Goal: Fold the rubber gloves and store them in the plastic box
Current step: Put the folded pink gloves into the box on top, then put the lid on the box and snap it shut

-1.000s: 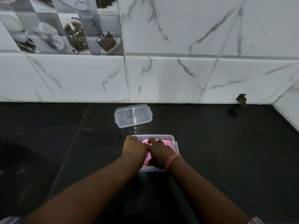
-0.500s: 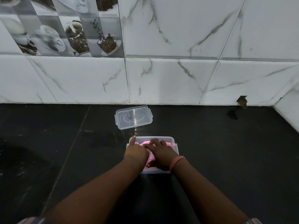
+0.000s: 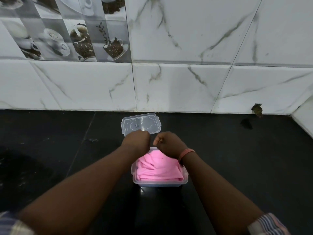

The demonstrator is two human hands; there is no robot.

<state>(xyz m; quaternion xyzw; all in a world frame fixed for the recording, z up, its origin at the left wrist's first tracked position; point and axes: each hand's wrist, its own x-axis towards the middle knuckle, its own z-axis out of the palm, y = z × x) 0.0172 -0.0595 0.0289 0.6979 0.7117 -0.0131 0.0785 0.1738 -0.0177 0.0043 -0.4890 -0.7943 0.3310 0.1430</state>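
Nearest to us, both forearms reach forward over the black counter (image 3: 237,158), with striped sleeves (image 3: 269,224) at the bottom corners. Between the forearms and just below the wrists sits the plastic box (image 3: 160,183), open at the top, with the pink rubber gloves (image 3: 158,168) folded inside it and filling it to about the rim. We can read no brand or label on the box or the gloves.

Above the far end of the box, the left hand (image 3: 136,143) and the right hand (image 3: 167,144) hang side by side, a small gap between them. Both are curled into loose fists, and neither touches the gloves. We see only the backs of the hands, so we cannot say for sure that the fingers pinch nothing. A pink band (image 3: 186,152) circles the right wrist.

Just beyond the knuckles lies the clear lid (image 3: 140,123), flat on the counter; the left hand overlaps its near edge in our view. Some small dark marks show at its middle, too faint to read.

Farther back, the marble tile wall (image 3: 186,82) rises, with coffee-cup picture tiles (image 3: 67,31) up beyond the left hand.
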